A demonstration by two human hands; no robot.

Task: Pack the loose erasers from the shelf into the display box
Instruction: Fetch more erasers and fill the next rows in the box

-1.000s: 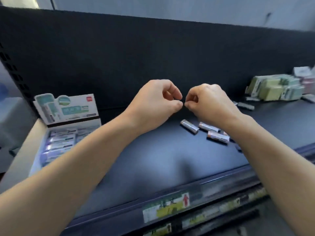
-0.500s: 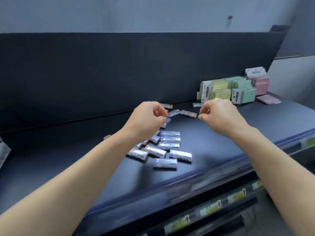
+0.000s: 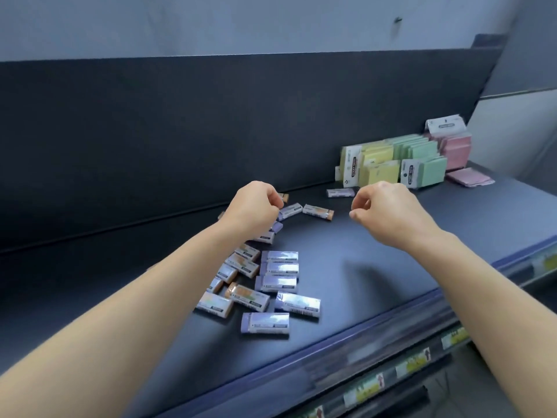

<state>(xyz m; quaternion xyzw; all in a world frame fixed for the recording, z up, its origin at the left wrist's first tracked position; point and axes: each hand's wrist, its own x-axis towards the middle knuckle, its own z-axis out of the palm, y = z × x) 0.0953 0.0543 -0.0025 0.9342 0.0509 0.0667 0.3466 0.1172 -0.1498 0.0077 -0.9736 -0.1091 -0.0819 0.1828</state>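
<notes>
We start from the dark shelf [image 3: 376, 267], where the loose erasers [image 3: 272, 282] lie in a scattered heap near the front edge, with a few strays further back towards the sticky-note packs [image 3: 391, 164]. The display box is not in view, so we judge that each handful will need a carry out of frame. To do this step well, we should gather the erasers that already lie side by side, square them into a small stack and lift several at once, all facing one way, so they drop into the box in rows. The strays can wait until the heap is cleared.

Our left hand [image 3: 253, 208] hovers over the back of the heap, fingers curled under, just beside a purple-wrapped eraser [image 3: 290, 210]. We cannot tell whether it pinches anything, as the fingertips are hidden. Our right hand [image 3: 391, 214] hangs above bare shelf, clenched loosely with thumb and forefinger nearly meeting, grasping nothing we can see. The orange-tipped eraser [image 3: 318, 211] lies between the two hands, untouched.
</notes>
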